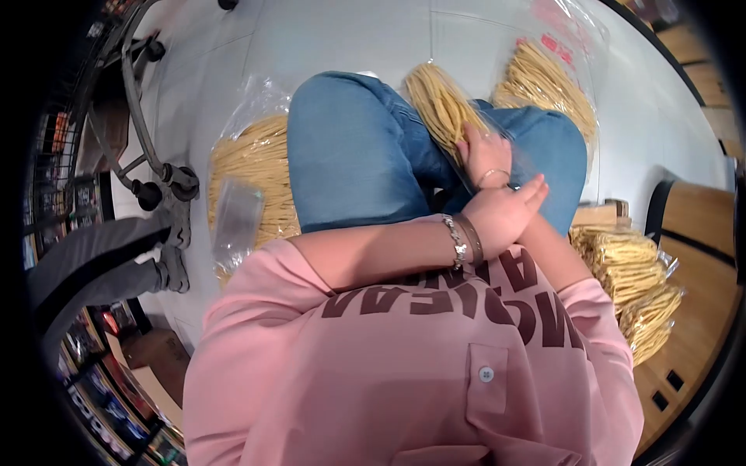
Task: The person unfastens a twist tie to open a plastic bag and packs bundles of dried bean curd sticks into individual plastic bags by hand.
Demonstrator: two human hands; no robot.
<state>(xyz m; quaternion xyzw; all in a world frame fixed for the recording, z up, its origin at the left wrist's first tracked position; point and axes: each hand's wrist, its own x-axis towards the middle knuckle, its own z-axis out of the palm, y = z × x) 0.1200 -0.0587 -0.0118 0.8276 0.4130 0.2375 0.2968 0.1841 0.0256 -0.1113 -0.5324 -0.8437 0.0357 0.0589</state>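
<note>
The pale-yellow bundle of long thin strands, with clear plastic film about it, lies slanting between the person's raised knees, over the blue denim jeans. The right hand grasps the near part of the bundle. The left hand crosses over the right forearm on the near side of the bundle, its fingers extended; whether they grip anything, I cannot tell.

The left thigh edges the bundle on its left and the right thigh on its right, so sideways room is narrow; beyond its far tip, pale grey tiled flooring stretches onward. Past the left knee, a wide clear bag of yellow strands bounds the bundle's left side, with a flat clear plastic packet on top. Past the right knee, a clear bag of strands with red print flanks its right.

Farther left of the bundle stand a metal-legged frame on black casters and another person's grey-trousered legs. Near and right of the bundle, stacked plastic-wrapped yellow bundles sit beside black-edged wooden furniture.
</note>
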